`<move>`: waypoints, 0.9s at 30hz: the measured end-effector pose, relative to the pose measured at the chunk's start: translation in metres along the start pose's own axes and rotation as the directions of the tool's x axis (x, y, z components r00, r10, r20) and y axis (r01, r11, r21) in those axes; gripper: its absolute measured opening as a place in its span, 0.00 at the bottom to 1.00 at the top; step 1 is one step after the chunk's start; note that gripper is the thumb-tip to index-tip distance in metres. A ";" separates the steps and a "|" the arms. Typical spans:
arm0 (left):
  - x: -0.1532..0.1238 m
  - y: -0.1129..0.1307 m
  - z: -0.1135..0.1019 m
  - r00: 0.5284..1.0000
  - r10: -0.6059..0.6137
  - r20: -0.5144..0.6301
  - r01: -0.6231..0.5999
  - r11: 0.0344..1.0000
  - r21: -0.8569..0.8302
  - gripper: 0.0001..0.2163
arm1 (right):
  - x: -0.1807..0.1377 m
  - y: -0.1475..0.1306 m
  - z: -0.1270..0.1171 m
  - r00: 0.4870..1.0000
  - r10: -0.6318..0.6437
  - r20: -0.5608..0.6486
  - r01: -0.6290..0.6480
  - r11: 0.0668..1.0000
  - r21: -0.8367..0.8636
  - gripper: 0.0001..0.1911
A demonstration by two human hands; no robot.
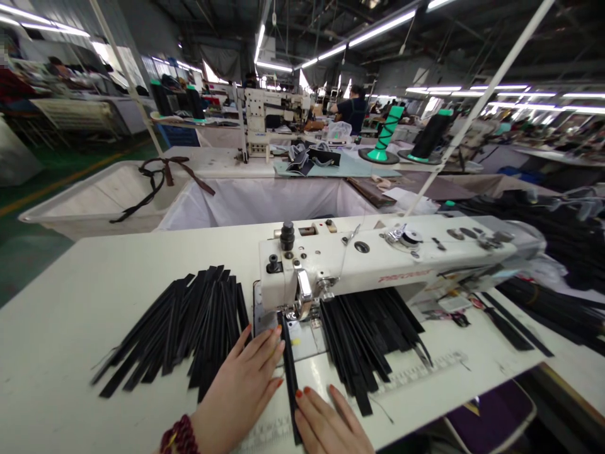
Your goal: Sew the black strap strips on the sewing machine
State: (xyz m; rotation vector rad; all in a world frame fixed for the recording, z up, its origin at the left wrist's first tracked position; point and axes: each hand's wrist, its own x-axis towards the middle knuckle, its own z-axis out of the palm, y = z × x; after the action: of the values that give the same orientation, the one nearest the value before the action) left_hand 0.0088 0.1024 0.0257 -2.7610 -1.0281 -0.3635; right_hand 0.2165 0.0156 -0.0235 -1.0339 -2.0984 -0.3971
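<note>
Near edge: right hand [326,421] flat, fingers together, pressing beside the near end of the narrow black fabric strip [289,372]. Left hand [243,381] flat, fingers slightly spread, fingertips against the strip's left edge. Neither hand grips it. The strip runs from the near table edge straight up under the presser foot [293,313] of the white industrial sewing machine [387,258]. To do this well: keep both palms light, strip straight, fingertips clear of the needle. Loose black strip piles lie left [184,328] and right [373,334].
</note>
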 end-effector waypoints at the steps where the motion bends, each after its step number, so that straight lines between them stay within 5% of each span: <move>1: -0.001 0.000 0.000 1.000 0.007 -0.005 -0.007 1.000 0.003 0.17 | -0.004 0.000 -0.001 1.000 -0.002 0.031 0.002 1.000 -0.017 0.11; 8: 0.004 -0.005 0.004 0.999 -0.028 0.031 0.028 1.000 -0.012 0.18 | 0.011 0.010 -0.004 1.000 0.013 -0.016 -0.013 0.999 0.036 0.25; 15: 0.012 -0.015 0.011 0.993 -0.108 0.040 0.111 0.990 -0.083 0.17 | 0.026 0.024 -0.004 0.984 -0.054 0.167 0.045 0.997 0.057 0.16; 27: 0.017 -0.019 0.013 0.986 -0.134 0.099 0.145 0.982 -0.120 0.15 | 0.054 0.035 0.005 0.968 -0.042 0.249 0.030 0.998 0.052 0.14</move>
State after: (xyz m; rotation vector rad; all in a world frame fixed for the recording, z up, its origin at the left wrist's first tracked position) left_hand 0.0116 0.1304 0.0192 -2.8481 -1.2676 -0.3368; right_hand 0.2201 0.0697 0.0111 -1.0649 -2.3410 -0.2415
